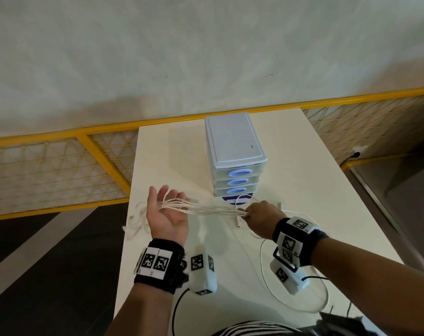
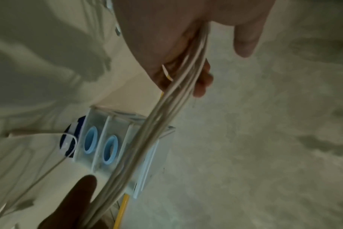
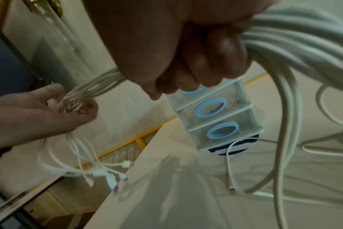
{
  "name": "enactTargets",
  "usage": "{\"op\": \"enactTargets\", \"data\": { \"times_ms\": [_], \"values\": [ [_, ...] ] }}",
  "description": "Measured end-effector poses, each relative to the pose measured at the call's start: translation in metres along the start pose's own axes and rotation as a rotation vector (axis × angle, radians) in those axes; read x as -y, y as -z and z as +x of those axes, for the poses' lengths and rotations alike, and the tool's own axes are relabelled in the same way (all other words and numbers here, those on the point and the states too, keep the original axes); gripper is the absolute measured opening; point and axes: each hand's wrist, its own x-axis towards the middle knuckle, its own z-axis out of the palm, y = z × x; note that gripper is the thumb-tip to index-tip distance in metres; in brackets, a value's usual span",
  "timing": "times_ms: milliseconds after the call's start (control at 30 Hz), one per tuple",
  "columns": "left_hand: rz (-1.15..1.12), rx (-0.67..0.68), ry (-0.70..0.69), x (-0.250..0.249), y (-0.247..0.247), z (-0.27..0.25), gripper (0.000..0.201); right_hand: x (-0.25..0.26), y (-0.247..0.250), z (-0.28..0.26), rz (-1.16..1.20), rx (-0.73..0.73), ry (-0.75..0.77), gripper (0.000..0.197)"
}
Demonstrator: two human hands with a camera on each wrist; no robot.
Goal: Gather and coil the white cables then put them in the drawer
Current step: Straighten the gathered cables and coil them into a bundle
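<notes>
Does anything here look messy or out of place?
Yes. The white cables are stretched between the left hand and right hand, and their plug ends dangle past the table edge. All visible fronts of the drawer unit look closed.

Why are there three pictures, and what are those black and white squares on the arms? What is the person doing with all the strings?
No robot here, just a person wearing three cameras. The big picture comes from one on their head. The other two come from cameras strapped to the wrists, with the checkered squares on them.

The strings are white cables, stretched between both hands. The right hand grips the bunch in a fist. The left hand is held open, palm up, with the cables lying across its fingers and their plugs dangling off the table's edge. More cable lies looped on the white table. Behind stands a small drawer box with blue handles, all drawers closed.
</notes>
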Motion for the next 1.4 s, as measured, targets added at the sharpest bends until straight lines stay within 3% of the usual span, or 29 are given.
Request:
{"op": "enactTargets", "data": {
  "times_ms": [133,300,367,467,600,767,1167,1267,1367,1400],
  "values": [
    [-0.056,0.097,0.101,0.021,-0.012,-0.020,0.053,0.003,0.007,0.002,0.052,-0.036,-0.009,0.035],
    [-0.023,0.135,0.175,0.054,-0.026,-0.043,0.019,0.006,0.007,0.001,0.021,-0.059,0.036,0.034],
    [-0.059,0.107,0.185,0.058,-0.031,-0.045,0.034,0.009,0.010,-0.009,0.016,-0.073,0.032,0.035],
    [-0.099,0.113,0.229,0.066,-0.034,-0.048,0.039,0.013,0.013,-0.020,-0.025,-0.105,0.046,0.036],
    [0.001,0.021,0.274,0.073,-0.034,-0.049,0.055,0.015,0.008,-0.024,-0.113,-0.075,0.105,0.035],
    [0.094,-0.077,0.246,0.064,-0.035,-0.042,0.056,0.008,0.003,-0.022,-0.085,-0.039,0.147,0.041],
    [0.091,-0.082,0.087,0.039,-0.015,-0.032,0.060,-0.027,0.005,-0.017,-0.068,-0.109,0.082,0.047],
    [0.034,-0.009,0.018,0.037,-0.013,-0.033,0.057,-0.020,0.013,-0.023,-0.048,-0.136,0.086,0.041],
    [-0.070,0.197,-0.049,0.037,-0.017,-0.033,0.044,-0.015,0.031,-0.026,0.009,-0.189,0.097,0.030],
    [-0.063,0.258,-0.044,0.040,-0.019,-0.035,0.054,-0.012,0.037,-0.026,0.018,-0.201,0.100,0.029]
  ]
}}
